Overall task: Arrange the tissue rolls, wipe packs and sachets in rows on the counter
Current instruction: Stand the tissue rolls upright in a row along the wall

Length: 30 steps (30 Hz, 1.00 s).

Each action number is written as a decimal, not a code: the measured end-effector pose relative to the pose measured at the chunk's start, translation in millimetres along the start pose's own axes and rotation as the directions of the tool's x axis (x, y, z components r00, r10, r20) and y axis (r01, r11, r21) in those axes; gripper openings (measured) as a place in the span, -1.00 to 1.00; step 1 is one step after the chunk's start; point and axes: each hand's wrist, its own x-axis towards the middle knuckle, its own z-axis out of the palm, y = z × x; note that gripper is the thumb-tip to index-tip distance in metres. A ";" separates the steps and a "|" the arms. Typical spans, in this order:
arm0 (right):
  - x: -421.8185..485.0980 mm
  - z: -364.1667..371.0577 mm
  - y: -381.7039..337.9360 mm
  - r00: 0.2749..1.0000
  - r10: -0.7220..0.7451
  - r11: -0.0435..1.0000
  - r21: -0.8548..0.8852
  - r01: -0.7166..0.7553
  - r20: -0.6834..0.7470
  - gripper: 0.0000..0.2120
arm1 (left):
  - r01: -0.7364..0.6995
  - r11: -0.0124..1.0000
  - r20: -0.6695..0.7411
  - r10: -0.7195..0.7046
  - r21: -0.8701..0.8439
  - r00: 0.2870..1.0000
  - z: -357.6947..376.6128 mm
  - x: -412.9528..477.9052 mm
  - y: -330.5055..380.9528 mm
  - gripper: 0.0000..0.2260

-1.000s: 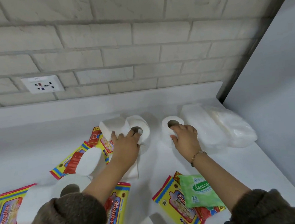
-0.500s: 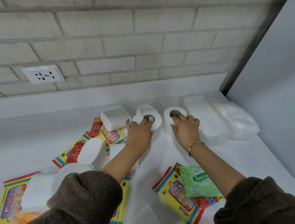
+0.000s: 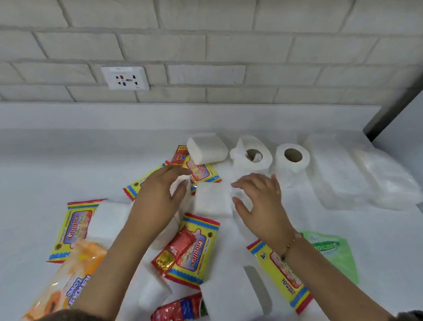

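Note:
Two white tissue rolls stand side by side at the back of the counter, one point(image 3: 251, 154) with a loose flap and one point(image 3: 292, 157) to its right. A squashed roll point(image 3: 206, 148) lies left of them. My left hand point(image 3: 157, 197) and my right hand point(image 3: 260, 199) hover open on either side of a white tissue roll point(image 3: 212, 202) lying mid-counter, neither touching it clearly. Yellow wipe packs point(image 3: 75, 228) point(image 3: 195, 252) point(image 3: 283, 268), a green wipe pack point(image 3: 335, 254) and red sachets point(image 3: 178, 312) lie scattered around my arms.
Clear plastic bags of white tissue point(image 3: 358, 176) lie at the right, by a grey side panel point(image 3: 421, 143). An orange pack point(image 3: 65, 283) sits at the front left. A brick wall with a socket point(image 3: 125, 78) backs the white counter point(image 3: 41, 168).
Both hands have let go of the two upright rolls at the back and drawn back toward me, now spread around the lying roll. The camera has tilted down and left.

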 end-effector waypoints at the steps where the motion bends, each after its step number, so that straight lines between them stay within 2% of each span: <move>1: -3.8 8.6 -15.2 0.998 -0.058 0.998 0.029 0.057 0.040 -0.75 | 0.056 0.998 -0.005 -0.056 -0.020 0.998 -5.6 -10.1 -6.2 -0.81; 3: -8.9 24.3 -43.4 0.972 -0.185 0.982 0.069 0.177 0.141 -0.71 | 0.163 0.984 -0.012 -0.164 -0.067 0.986 -13.6 -26.2 -14.2 -0.80; 5: -12.5 37.0 -69.5 0.930 -0.279 0.960 0.110 0.259 0.238 -0.67 | 0.208 0.973 -0.032 -0.212 -0.098 0.977 -19.4 -36.9 -20.7 -0.80; 7: -15.0 48.8 -92.9 0.891 -0.341 0.940 0.127 0.317 0.299 -0.61 | 0.204 0.974 -0.046 -0.209 -0.098 0.977 -26.0 -44.3 -27.6 -0.82; 10: -14.3 66.9 -112.8 0.875 -0.361 0.928 0.027 0.373 0.323 -0.52 | 0.169 0.980 -0.046 -0.174 -0.101 0.984 -31.5 -48.4 -35.7 -0.81; 12: -12.7 77.5 -119.9 0.887 -0.318 0.932 -0.062 0.357 0.334 -0.51 | 0.171 0.980 -0.045 -0.176 -0.098 0.983 -34.1 -49.6 -40.3 -0.82; 15: -12.5 86.5 -123.6 0.903 -0.293 0.933 -0.114 0.343 0.314 -0.68 | 0.180 0.979 -0.048 -0.185 -0.094 0.982 -34.4 -49.9 -42.5 -0.81; 19: -10.4 78.8 -113.8 0.894 -0.287 0.957 0.060 0.284 0.344 -0.68 | 0.155 0.979 -0.086 -0.167 -0.131 0.982 -32.8 -45.2 -42.1 -0.79; 24: -16.2 38.2 -86.8 0.937 -0.147 0.930 0.367 0.022 0.317 -0.73 | 0.128 0.968 -0.175 -0.167 -0.216 0.970 -32.8 -31.7 -35.1 -0.75; 27: -18.4 7.8 -67.0 0.972 -0.084 0.904 0.426 -0.017 0.218 -0.78 | 0.137 0.956 -0.151 -0.181 -0.258 0.972 -26.6 -25.6 -31.8 -0.77; 30: -10.4 -26.4 -41.3 0.997 -0.018 0.935 0.356 -0.010 0.075 -0.76 | 0.134 0.953 -0.114 -0.170 -0.271 0.979 -14.3 -18.9 -26.1 -0.79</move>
